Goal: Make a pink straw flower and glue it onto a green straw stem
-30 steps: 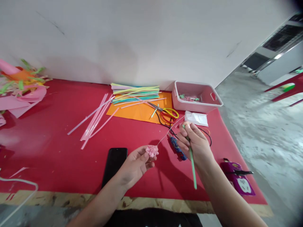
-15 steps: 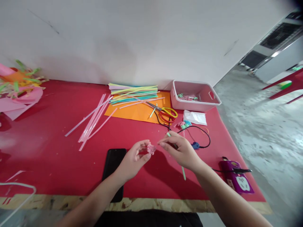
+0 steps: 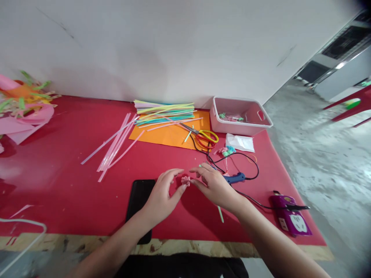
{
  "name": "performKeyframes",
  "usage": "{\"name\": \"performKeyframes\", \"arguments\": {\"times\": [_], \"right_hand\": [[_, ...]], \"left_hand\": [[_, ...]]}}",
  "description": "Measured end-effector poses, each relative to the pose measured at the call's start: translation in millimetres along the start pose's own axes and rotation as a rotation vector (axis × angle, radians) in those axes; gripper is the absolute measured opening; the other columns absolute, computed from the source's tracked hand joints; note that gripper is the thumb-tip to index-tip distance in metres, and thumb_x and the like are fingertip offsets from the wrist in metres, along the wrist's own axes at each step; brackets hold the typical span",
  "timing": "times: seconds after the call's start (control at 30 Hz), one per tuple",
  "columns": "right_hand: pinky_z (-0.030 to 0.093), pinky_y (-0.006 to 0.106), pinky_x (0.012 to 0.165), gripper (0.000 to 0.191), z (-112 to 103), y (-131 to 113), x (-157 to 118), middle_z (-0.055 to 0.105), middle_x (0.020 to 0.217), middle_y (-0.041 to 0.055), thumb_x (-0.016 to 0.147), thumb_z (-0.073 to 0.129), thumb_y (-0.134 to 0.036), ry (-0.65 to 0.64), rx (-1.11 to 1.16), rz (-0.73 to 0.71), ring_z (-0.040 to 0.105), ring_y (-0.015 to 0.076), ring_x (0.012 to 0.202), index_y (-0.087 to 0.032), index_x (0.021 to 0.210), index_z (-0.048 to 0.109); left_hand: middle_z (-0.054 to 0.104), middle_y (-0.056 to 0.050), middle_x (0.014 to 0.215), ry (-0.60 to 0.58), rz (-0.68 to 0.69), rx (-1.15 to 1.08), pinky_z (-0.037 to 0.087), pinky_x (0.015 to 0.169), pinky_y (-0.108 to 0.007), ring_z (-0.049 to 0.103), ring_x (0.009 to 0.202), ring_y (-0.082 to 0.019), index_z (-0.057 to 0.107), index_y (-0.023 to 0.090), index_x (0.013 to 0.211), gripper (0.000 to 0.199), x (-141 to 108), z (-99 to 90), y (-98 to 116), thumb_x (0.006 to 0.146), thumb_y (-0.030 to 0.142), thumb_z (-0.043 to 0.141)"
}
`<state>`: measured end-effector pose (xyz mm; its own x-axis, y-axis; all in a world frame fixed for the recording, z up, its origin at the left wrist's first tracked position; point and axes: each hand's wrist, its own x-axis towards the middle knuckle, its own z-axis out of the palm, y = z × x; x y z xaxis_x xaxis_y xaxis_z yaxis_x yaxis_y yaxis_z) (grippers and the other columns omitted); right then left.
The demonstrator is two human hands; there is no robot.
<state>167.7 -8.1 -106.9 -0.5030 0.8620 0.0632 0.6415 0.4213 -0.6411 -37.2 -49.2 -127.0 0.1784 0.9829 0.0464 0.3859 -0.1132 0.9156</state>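
Note:
A small pink curled flower-like piece (image 3: 186, 180) is between my two hands, at the tip of my left thumb. My left hand (image 3: 165, 193) has thumb and fingers spread apart, the thumb touching or nearly touching the piece. From the right, the thumb of my right hand (image 3: 216, 187) comes close to its other side. A thin green strip (image 3: 220, 214) passes under my right hand, which is curled round it, and sticks out below. Beyond that hand lies a blue-handled tool (image 3: 235, 178) with a black cord.
Pink strips (image 3: 116, 144), an orange sheet (image 3: 162, 136) with coloured strips, scissors (image 3: 207, 138) and a pink bin (image 3: 242, 125) stand farther back. A black phone (image 3: 141, 200) lies by my left forearm. A purple power socket (image 3: 291, 216) is at the right.
My left fingers have opened out from the pink piece. My right hand has shifted slightly left with the green strip, and more of the blue tool now shows.

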Motion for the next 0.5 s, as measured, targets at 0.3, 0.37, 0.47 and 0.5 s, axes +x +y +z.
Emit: {"name": "performKeyframes", "arguments": {"times": [0.3,0.37,0.47,0.5], "right_hand": [[0.051,0.042,0.092,0.03,-4.7,-8.3,2.9,0.063,0.107,0.0147,0.093,0.056,-0.016,-0.034,-0.064,-0.035,0.061,0.0267,0.103,-0.011,0.122,0.058],[0.05,0.042,0.093,0.034,-6.7,-11.5,5.8,0.062,0.111,0.0147,0.091,0.059,-0.014,-0.033,-0.074,-0.037,0.06,0.0267,0.106,-0.012,0.125,0.055],[0.05,0.04,0.092,0.033,-8.5,-13.8,10.5,0.062,0.111,0.0124,0.091,0.061,-0.016,-0.041,-0.085,-0.047,0.06,0.0253,0.105,-0.015,0.123,0.055],[0.051,0.039,0.091,0.032,-8.6,-14.0,12.0,0.062,0.11,0.0116,0.091,0.061,-0.017,-0.044,-0.089,-0.05,0.061,0.0247,0.103,-0.016,0.122,0.056]], "left_hand": [[0.068,-0.01,0.116,-0.033,0.063,0.118,0.048,0.096,-0.043,0.062,0.11,-0.026,0.058,0.021,0.118,0.028,17.2,-7.5,19.5,0.092,0.031,0.058],[0.069,-0.01,0.11,-0.043,0.053,0.125,0.05,0.093,-0.044,0.064,0.105,-0.026,0.058,0.02,0.112,0.023,22.6,-9.1,24.5,0.091,0.028,0.057],[0.07,-0.009,0.105,-0.087,0.044,0.12,0.051,0.09,-0.043,0.067,0.102,-0.026,0.058,0.02,0.104,0.017,28.8,-9.6,27.7,0.088,0.018,0.055],[0.07,-0.009,0.106,-0.111,0.045,0.111,0.051,0.09,-0.042,0.067,0.102,-0.025,0.057,0.021,0.103,0.018,30.3,-9.1,27.5,0.086,0.015,0.055]]}}
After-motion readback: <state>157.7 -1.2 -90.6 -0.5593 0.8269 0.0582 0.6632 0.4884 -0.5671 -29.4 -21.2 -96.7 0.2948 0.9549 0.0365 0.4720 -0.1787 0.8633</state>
